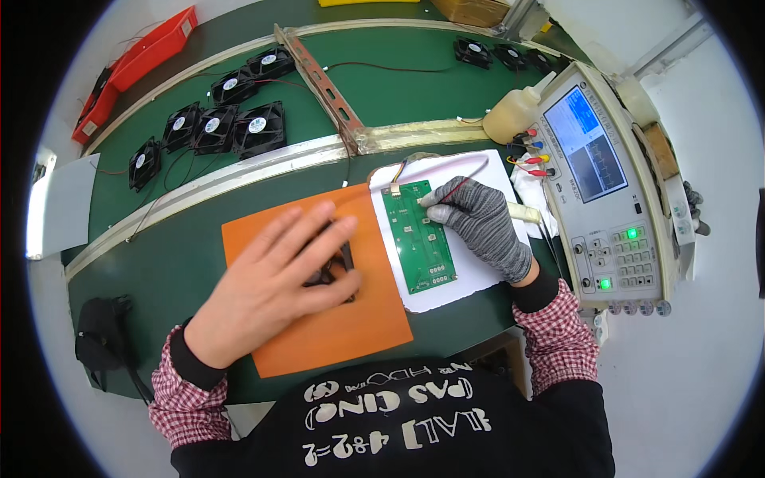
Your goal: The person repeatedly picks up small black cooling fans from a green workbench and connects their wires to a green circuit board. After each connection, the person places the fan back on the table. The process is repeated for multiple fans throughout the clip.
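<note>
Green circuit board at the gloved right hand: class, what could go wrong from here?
1. The right hand in a grey knitted glove covers part of the green rectangular circuit board, so a contact there might be misplaced unseen.
2. The thin dark red wire beside that hand could snag and tug something loose.
3. The bare left hand is over a partly hidden black object, perhaps a fan, which might get knocked across the orange rectangular mat.

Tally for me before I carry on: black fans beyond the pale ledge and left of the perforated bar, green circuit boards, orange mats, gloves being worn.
Black fans: 6
Green circuit boards: 1
Orange mats: 1
Worn gloves: 1
Total: 9
</note>
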{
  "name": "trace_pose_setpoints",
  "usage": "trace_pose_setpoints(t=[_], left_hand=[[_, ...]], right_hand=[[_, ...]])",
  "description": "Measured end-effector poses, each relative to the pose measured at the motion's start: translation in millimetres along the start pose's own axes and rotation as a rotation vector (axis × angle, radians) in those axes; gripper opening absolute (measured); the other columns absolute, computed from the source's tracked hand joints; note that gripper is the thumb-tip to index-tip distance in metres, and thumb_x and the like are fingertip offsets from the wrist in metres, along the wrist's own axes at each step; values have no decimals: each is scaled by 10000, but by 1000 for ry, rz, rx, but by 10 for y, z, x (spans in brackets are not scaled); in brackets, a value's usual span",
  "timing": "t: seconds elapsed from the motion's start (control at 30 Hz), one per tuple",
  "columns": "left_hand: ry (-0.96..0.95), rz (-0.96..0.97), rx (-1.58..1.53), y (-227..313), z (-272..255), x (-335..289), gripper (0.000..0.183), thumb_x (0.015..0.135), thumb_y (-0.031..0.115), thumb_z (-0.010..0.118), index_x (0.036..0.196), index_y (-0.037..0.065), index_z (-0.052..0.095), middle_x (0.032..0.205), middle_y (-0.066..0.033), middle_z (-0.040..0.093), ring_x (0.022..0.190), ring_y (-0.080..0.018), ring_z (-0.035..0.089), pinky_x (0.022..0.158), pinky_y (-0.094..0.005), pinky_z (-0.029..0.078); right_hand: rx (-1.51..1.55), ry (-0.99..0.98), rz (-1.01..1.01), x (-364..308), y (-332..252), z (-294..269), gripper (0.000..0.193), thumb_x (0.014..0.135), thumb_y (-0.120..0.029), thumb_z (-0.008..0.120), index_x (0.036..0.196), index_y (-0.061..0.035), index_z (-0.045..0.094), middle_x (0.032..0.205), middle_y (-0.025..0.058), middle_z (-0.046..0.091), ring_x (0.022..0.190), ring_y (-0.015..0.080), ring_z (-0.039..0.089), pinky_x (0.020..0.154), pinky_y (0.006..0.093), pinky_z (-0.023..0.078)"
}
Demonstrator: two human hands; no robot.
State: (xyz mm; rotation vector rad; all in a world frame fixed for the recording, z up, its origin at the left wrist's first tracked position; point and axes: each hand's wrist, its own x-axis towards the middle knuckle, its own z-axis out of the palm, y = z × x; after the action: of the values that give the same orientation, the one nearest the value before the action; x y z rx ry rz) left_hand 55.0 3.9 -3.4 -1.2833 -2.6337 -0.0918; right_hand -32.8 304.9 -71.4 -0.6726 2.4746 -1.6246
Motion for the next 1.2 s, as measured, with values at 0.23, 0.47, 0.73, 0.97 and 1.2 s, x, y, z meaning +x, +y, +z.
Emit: trace_pose_setpoints(t=[0.23,0.47,0.73,0.97,1.2], left_hand=[[228,-312,-365,-216,189,-99,547,729,115,732,1248,69,566,1369,-168,529,1193,-359,545,1016,-458,448],[54,-235,-460,-6,379,19,952,614,408,865,1380,0,472,1334,-167,506,1200,-357,472,1020,-471,364],[482,-24,-298,252,-140,-56,725,709,466,792,1225,6,572,1094,-130,616,936,-301,578,861,-438,438],[503,-140,-1075,266,-457,-236,705,883,581,540,1138,-75,581,917,-216,659,745,-303,618,709,-409,468],[413,-52,-1888,299,-376,-328,976,885,770,356,1176,-134,581,937,-324,657,759,-392,662,696,-463,498]], right_hand=[[-273,27,-191,-38,60,61,233,738,-194,820,847,-30,697,840,81,569,829,260,590,754,369,497],[-481,-16,-249,28,-37,63,311,732,-295,807,777,-28,655,839,91,564,864,278,557,769,400,477],[-471,11,-301,-8,102,1,309,717,-294,815,750,-37,647,845,93,562,857,284,553,781,411,469],[-361,31,-367,13,151,50,285,708,-258,822,742,-49,632,827,81,555,831,281,539,763,410,454],[-327,23,-364,38,66,103,266,718,-246,817,748,-53,636,834,83,559,831,283,543,761,410,462]])
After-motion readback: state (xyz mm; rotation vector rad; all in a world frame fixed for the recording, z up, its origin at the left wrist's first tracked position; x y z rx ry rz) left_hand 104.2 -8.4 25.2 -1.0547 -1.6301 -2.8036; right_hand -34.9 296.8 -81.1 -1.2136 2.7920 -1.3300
